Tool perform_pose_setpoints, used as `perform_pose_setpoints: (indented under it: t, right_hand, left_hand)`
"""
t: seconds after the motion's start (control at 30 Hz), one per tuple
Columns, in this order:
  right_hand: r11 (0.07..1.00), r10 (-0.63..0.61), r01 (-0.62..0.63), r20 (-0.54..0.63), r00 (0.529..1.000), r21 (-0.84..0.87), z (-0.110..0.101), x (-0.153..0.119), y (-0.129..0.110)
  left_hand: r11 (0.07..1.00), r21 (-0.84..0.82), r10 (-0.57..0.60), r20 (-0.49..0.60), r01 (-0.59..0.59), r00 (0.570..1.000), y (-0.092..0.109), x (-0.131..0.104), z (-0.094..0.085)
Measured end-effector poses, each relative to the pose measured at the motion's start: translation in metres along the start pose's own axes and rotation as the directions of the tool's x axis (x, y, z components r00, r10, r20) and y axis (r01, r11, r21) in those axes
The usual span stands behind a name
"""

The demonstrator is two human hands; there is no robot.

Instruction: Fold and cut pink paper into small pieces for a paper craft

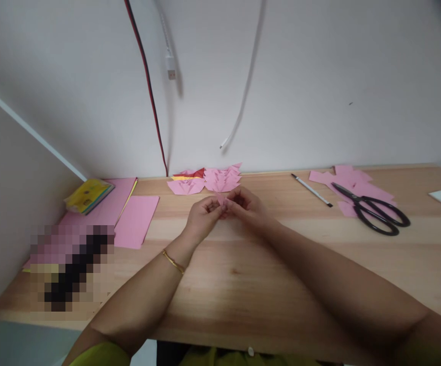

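Note:
Near the middle of the wooden table, my left hand (204,216) and my right hand (248,206) meet, fingertips together, pinching a small piece of pink paper (219,198). Most of that piece is hidden by the fingers. Just beyond my hands, folded pink paper shapes (222,179) lie in a group by the wall. At the left of this group is a pink folded piece (185,187) with red and yellow paper on it.
Pink sheets (138,221) and a yellow packet (90,195) lie on the table (220,284) at left, beside a pixelated dark object. At right are a pen (312,190), black-handled scissors (380,211) and pink scraps (352,175). Cables (147,71) hang along the wall.

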State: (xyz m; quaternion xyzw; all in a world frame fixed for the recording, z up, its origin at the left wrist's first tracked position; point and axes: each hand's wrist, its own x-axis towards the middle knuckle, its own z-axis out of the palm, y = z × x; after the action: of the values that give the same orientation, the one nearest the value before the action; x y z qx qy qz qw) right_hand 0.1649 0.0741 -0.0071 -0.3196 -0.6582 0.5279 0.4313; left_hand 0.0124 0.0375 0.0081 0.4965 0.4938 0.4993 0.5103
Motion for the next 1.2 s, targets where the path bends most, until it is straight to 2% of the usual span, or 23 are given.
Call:
perform_pose_setpoints:
  t: [0.1, 0.23, 0.37, 0.53, 0.7, 0.87, 1.03, 1.2]
  right_hand:
    - [0.999, 0.030, -0.030, -0.012, 0.999, 0.022, 0.0002, -0.0002, 0.0012]
    - [0.997, 0.054, -0.055, 0.015, 0.998, 0.046, -0.0004, -0.0001, -0.0008]
    - [0.998, 0.042, -0.043, 0.012, 0.999, 0.040, -0.0009, 0.0006, -0.0034]
    - [0.995, 0.030, -0.037, 0.067, 0.997, 0.092, -0.0005, 0.0009, -0.0039]
    - [0.998, 0.057, -0.057, -0.008, 0.998, -0.039, -0.0001, 0.0009, -0.0030]
    - [0.987, 0.009, -0.008, 0.010, 1.000, -0.162, 0.0000, 0.0001, -0.0008]
    - [0.988, 0.016, -0.018, -0.009, 1.000, -0.152, -0.0009, 0.0003, 0.0028]
    - [0.995, 0.019, -0.019, 0.001, 1.000, -0.103, -0.0023, 0.0013, -0.0018]
  left_hand:
    - [0.999, 0.039, -0.002, 0.062, 0.000, 0.998, 0.0024, -0.0011, -0.0006]
    - [0.998, 0.064, 0.007, 0.066, -0.012, 0.998, 0.0012, -0.0005, -0.0037]
    - [0.984, 0.165, 0.053, 0.111, -0.071, 0.992, 0.0041, -0.0012, -0.0048]
    - [0.963, 0.249, 0.070, 0.147, -0.105, 0.987, 0.0086, -0.0034, -0.0028]
    - [0.949, 0.296, 0.056, 0.174, -0.106, 0.983, 0.0042, -0.0040, -0.0018]
    - [0.903, 0.415, 0.075, 0.111, -0.114, 0.991, 0.0027, -0.0047, -0.0013]
    - [0.943, 0.322, 0.056, 0.109, -0.088, 0.992, 0.0073, -0.0044, -0.0012]
    - [0.995, 0.095, 0.018, 0.074, -0.025, 0.997, 0.0000, -0.0011, -0.0024]
